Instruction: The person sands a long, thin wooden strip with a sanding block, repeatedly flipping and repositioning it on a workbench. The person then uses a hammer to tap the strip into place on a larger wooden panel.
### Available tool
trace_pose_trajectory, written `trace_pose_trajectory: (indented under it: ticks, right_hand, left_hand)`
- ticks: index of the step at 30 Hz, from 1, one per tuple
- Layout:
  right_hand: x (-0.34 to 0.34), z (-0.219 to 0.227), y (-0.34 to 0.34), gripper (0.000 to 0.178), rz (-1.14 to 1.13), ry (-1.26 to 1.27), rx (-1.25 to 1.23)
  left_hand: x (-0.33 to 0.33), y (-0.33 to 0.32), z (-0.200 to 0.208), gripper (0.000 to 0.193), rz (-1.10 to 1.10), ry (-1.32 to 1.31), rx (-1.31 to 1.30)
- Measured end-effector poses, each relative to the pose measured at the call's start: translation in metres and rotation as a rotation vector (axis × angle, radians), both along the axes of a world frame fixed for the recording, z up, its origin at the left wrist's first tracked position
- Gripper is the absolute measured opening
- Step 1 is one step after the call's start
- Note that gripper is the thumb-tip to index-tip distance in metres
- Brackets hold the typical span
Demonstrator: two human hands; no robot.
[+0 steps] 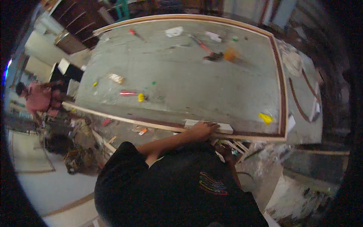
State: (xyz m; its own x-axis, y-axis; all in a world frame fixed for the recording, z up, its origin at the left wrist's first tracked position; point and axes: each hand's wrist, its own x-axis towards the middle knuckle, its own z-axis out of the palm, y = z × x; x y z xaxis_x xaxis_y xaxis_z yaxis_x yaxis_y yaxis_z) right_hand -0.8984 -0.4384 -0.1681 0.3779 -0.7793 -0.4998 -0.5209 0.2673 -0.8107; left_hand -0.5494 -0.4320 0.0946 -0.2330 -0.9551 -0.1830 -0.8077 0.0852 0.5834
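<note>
My left hand (204, 130) lies over a pale wooden block (225, 129) at the near edge of a large grey panel (181, 83), its fingers wrapped over the block's top. A light wooden strip with a brown band (283, 94) runs along the panel's far, right and near edges. My right hand (224, 152) is just below the near edge, close to the block, dark and blurred. Its fingers are too unclear to read. Nearest to it are several thin wood offcuts (239, 146).
On the panel lie a red-handled hammer (202, 46), an orange container (231, 55), a red-handled tool (128, 93), a yellow scrap (266, 118) and crumpled paper (174, 31). At the left a person in a pink top (38, 97) is bent over. Debris (81, 160) litters the floor.
</note>
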Motion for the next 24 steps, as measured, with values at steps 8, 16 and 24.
trace_pose_trajectory:
  ticks: [8, 16, 24]
  right_hand:
    - [-0.1, -0.008, 0.085, 0.034, -0.926, -0.229, 0.254]
    - [-0.21, -0.03, 0.269, 0.041, -1.119, 0.017, 0.495]
    - [-0.196, 0.213, -0.022, 0.073, -0.332, 0.311, -0.647]
  left_hand:
    - [-0.162, -0.142, -0.015, 0.051, -0.115, -0.054, -0.297]
    - [-0.285, -0.203, -0.027, 0.046, -0.045, -0.066, -0.416]
    - [-0.294, -0.213, -0.044, 0.027, 0.013, -0.046, -0.227]
